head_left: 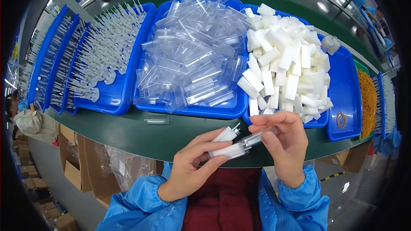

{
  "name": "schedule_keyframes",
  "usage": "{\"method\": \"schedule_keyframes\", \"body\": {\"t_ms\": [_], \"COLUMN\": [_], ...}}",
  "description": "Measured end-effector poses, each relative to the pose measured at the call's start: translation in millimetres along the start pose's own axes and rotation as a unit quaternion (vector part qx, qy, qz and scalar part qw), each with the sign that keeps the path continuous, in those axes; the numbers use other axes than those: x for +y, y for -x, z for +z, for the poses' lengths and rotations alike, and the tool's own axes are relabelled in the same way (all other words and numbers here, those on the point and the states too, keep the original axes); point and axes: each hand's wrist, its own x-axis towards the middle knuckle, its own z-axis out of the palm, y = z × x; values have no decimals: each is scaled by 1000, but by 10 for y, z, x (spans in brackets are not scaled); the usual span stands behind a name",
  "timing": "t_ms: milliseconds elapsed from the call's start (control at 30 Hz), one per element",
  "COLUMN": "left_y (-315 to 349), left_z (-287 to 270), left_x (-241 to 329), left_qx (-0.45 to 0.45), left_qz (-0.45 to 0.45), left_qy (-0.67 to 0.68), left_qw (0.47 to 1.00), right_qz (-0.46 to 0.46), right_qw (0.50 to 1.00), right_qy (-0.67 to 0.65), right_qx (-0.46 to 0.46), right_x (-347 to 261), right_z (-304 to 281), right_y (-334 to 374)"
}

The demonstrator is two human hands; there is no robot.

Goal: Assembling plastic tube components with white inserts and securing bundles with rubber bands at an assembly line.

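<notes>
Block, white and slender (229,150), is our landmark, held in the left hand (192,162), that grip closed around it and around a second white piece (226,134) just beyond it. Off to the block's right, the right hand (284,143), its grip narrowed to a thumb-and-finger pinch on a clear tube (259,137). And look at the line: the block's long axis slants rightward and away from the body, the tube sits off its right end, tilted much the same way, nearly in line, with thin rods (245,144) at the meeting place. Right hand is nearer that end, left hand has the other. Tougher to call: whether the rods run inside the tube or merely behind it, and whether clear plastic wraps the block. Left fingers cover the block's left end, the right thumb masks part of the tube. Beyond the block, across the tabletop (107,128): clear sleeves (197,51) leftward, heaped white blocks (291,60) rightward
</notes>
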Motion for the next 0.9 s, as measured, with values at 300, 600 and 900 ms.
{"method": "schedule_keyframes", "body": {"t_ms": [300,600,900], "left_y": [-12,-20,-73], "left_z": [44,66,89], "left_x": [-38,-38,-45], "left_qx": [8,13,26], "left_qz": [14,21,68], "left_qy": [-6,-37,-164], "left_qw": [1000,999,984], "right_qz": [52,-107,-191], "right_qw": [997,983,966], "right_qy": [-49,148,176], "right_qx": [-4,14,7], "right_x": [65,176,224], "right_z": [-61,-19,46], "right_y": [127,230,291]}}
